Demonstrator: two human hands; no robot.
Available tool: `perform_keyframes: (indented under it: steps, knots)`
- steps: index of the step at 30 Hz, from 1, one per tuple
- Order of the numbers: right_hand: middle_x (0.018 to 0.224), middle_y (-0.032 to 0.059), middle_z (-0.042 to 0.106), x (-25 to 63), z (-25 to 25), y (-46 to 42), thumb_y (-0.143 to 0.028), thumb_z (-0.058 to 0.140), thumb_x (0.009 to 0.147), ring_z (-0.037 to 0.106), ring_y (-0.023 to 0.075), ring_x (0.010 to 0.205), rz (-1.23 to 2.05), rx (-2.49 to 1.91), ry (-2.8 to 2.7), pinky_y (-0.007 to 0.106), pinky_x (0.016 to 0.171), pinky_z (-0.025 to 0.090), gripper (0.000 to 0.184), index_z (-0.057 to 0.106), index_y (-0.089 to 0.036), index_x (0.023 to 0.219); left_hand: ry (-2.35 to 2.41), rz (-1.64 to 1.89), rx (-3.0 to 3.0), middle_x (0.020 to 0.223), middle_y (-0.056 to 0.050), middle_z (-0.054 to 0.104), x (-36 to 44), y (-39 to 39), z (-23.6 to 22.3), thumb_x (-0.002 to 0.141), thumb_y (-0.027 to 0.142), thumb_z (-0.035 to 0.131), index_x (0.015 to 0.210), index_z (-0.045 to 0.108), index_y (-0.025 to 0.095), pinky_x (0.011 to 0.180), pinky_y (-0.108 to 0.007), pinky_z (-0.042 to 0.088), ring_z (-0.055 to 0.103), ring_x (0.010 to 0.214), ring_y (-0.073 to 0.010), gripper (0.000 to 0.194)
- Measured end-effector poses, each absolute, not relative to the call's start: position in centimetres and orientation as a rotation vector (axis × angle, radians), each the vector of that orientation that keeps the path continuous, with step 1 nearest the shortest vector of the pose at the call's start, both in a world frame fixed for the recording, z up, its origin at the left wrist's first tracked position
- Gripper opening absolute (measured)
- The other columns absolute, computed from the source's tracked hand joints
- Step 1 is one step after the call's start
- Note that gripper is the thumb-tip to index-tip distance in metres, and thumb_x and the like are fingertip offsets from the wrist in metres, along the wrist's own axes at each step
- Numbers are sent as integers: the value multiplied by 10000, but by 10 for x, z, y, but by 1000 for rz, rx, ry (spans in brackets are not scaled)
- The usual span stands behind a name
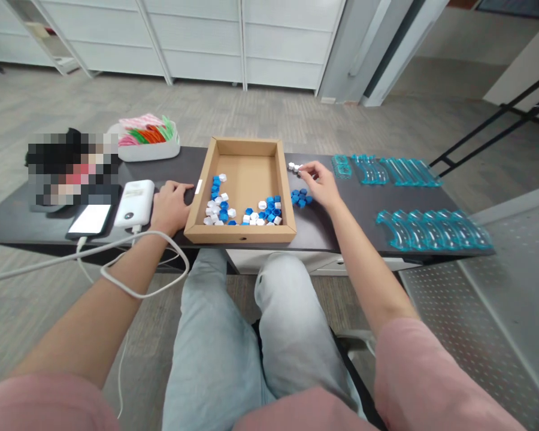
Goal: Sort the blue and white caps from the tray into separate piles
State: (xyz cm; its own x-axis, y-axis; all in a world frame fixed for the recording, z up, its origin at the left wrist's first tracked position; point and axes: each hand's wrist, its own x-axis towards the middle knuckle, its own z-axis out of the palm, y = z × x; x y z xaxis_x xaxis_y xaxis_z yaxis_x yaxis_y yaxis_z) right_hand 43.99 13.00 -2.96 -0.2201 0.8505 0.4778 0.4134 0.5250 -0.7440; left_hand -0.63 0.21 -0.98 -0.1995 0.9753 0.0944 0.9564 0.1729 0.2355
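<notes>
A shallow cardboard box (pixel 247 234) stands on the dark table in front of me, with blue and white hexagonal pieces in its near part. Outside its right wall lie a cluster of blue hexagonal pieces (pixel 301 198) and a short row of white hexagonal pieces (pixel 293 167). My right hand (pixel 321 184) is at the right end of that row, thumb and fingertips pinched on a white piece that they partly hide. My left hand (pixel 170 206) rests on the table by the box's left wall, fingers bent but apart, holding nothing visible.
Clear teal plastic pieces lie in groups on the right, including a curved row (pixel 433 230). On the left are a white power bank (pixel 135 203) with a cable over my forearm, a phone (pixel 90 219) and a white basket (pixel 150 151) of colourful strips.
</notes>
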Motion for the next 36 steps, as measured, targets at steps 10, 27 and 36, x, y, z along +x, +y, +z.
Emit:
perform_keyframes:
  steps: [10,27,36]
  knots:
    - [1083,38,898,309,33,89,-235,854,999,774,271,955,514,-684,-3020,367,817,479,133,875,-287,1120,2329,429,1947,1577,-247,675,-4,2,-14,1034,476,640,1650,776,201,1292,-569,468,610,1479,-488,688]
    - [1015,42,765,458,4,120,-641,819,1028,738,271,975,790,-1035,-1887,425,900,628,382,732,-298,1170,2329,445,1937,1579,-244,678,-2,1,-12,1040,440,622,1632,783,207,1309,-577,460,610,1495,-487,656]
    - [1017,43,822,497,-58,109,-674,793,917,791,309,983,750,-1229,-1724,490,958,638,456,798,-292,1167,2323,370,1920,1619,-257,649,-4,1,-6,1082,469,627,1672,743,188,1338,-578,455,597,1537,-475,663]
